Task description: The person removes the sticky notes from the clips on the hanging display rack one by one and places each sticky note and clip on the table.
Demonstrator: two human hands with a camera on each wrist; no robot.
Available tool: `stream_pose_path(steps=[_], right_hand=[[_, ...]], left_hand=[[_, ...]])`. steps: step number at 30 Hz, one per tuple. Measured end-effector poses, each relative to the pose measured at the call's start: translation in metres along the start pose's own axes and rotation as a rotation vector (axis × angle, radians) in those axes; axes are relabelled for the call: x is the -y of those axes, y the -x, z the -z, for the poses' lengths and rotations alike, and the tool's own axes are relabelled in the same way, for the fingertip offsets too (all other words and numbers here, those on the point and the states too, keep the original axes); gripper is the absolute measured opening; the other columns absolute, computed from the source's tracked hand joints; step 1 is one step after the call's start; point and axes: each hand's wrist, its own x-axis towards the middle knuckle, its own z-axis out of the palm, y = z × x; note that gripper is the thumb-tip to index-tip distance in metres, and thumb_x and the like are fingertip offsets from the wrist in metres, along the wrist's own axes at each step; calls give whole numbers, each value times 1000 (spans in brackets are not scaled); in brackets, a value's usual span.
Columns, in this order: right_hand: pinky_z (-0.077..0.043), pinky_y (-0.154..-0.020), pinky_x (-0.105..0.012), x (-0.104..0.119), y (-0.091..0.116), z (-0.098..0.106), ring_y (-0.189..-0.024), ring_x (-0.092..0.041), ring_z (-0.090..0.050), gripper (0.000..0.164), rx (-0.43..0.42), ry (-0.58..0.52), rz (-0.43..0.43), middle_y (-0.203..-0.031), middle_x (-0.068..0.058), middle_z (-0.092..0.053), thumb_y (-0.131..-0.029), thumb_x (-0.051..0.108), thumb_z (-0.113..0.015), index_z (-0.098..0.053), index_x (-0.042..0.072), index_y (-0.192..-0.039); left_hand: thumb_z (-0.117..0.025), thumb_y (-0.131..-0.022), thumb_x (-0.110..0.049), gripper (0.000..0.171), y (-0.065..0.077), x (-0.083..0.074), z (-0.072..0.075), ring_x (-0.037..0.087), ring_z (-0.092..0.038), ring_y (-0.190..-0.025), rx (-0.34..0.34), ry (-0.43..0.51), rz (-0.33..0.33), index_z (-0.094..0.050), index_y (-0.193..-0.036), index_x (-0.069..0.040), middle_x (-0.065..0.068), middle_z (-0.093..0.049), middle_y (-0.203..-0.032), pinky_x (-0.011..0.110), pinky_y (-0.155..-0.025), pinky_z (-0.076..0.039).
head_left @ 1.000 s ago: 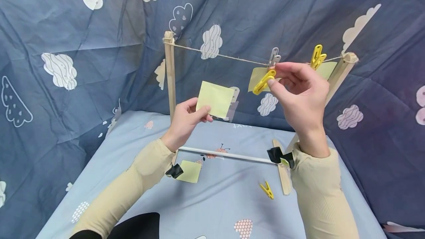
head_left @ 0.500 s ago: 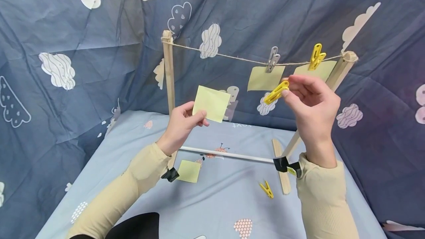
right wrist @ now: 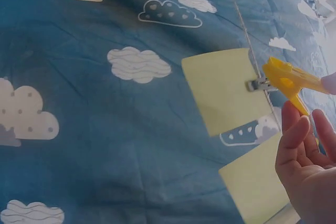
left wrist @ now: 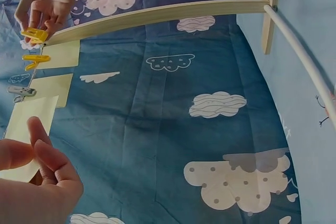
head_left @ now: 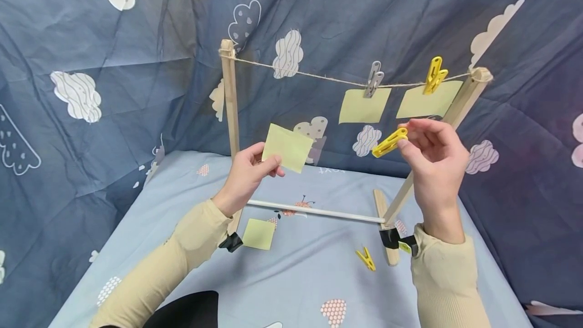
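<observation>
My left hand pinches a square yellow sticky note between thumb and fingers, held up below the string. My right hand pinches a yellow clothespin by its handle ends, in front of the right-hand post. On the string, a grey clothespin holds one sticky note. Farther right another yellow clothespin holds a second note. In the right wrist view the pinched clothespin overlaps the grey one.
Wooden posts carry the string at both ends, joined low down by a white rod. A loose sticky note and a yellow clothespin lie on the light blue cloth. A dark cloud-patterned curtain hangs behind.
My right hand has drawn away from the grey clothespin, down and to the right, still pinching the yellow clothespin. My left hand has lowered slightly with its sticky note.
</observation>
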Motion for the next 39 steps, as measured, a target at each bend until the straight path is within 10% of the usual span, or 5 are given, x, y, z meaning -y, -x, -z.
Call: stream_pose_path(steps=[19, 39], right_hand=[[-53, -67, -17, -23, 31, 30, -87, -17, -64, 27, -72, 22, -120, -97, -11, -68, -83, -15, -59, -63, -7, -108], [-50, -65, -16, -61, 84, 55, -78, -11, -60, 25, -124, 183, -299, -96, -6, -64, -85, -17, -55, -59, -9, -108]], left_hand=[[-61, -93, -12, 10, 4, 27, -8, 12, -66, -69, 29, -3, 123, -61, -93, -3, 1, -65, -72, 27, -73, -51], [-61, -92, -9, 19, 17, 95, -14, 13, -69, -67, 43, -30, 308, -61, -106, 4, 3, -71, -80, 33, -74, -55]])
